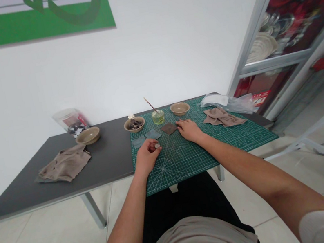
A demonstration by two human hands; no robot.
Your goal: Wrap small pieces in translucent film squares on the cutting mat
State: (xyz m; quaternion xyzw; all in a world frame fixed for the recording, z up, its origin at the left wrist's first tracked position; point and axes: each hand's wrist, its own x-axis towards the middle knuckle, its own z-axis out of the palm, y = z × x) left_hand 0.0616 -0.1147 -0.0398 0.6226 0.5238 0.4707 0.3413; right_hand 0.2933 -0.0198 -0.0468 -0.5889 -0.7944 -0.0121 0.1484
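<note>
My left hand (pixel 147 156) is closed, with a small pale roundish piece (pixel 157 145) pinched between the thumb and fingers; its kind is too small to make out. It is above the green cutting mat (pixel 181 164), beside two thin grey sheets (pixel 152 134). My right hand (pixel 188 129) lies on the mat with fingers stretched out, the tips at the right edge of a brown square sheet (pixel 168 128). Behind the sheets stand a glass jar (pixel 158 117) of yellowish liquid with a thin brush or stick (pixel 150 104) in it, and a bowl of dark pieces (pixel 134 124).
Another tan bowl (pixel 180 108) stands at the mat's back. To the right are a crumpled brown cloth (pixel 223 117) and a clear plastic bag (pixel 230 101). A second cloth (pixel 65 164), a bowl (pixel 88 136) and a tipped clear container (pixel 72 122) are on the dark table (pixel 108 155).
</note>
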